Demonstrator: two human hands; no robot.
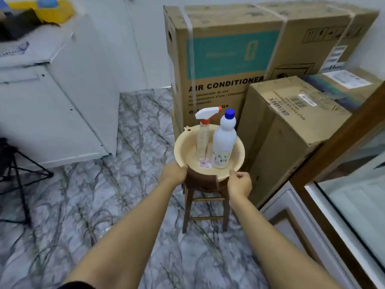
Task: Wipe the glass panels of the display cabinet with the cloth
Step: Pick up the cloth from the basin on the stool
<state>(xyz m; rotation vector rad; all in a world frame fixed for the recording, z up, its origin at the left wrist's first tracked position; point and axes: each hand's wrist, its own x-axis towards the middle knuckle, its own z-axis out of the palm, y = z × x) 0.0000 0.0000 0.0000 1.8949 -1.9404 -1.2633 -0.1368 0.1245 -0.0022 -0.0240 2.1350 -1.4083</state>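
A brown cloth [203, 181] hangs over the near rim of a cream plastic basin [239, 147] that sits on a small wooden stool [205, 207]. My left hand [174, 173] grips the cloth's left edge at the rim. At the right side of the cloth, my right hand [239, 183] pinches its edge. Inside the basin stand a clear spray bottle [203, 140] with a white and red trigger and a white bottle [224, 142] with a blue cap. The display cabinet's glass panel [358, 207], framed in dark wood, fills the lower right.
Large cardboard boxes [229, 65] stand behind and to the right of the stool. A white cabinet [58, 105] is on the left, with a black tripod stand [18, 174] beside it. Cables [98, 226] lie on the marble floor.
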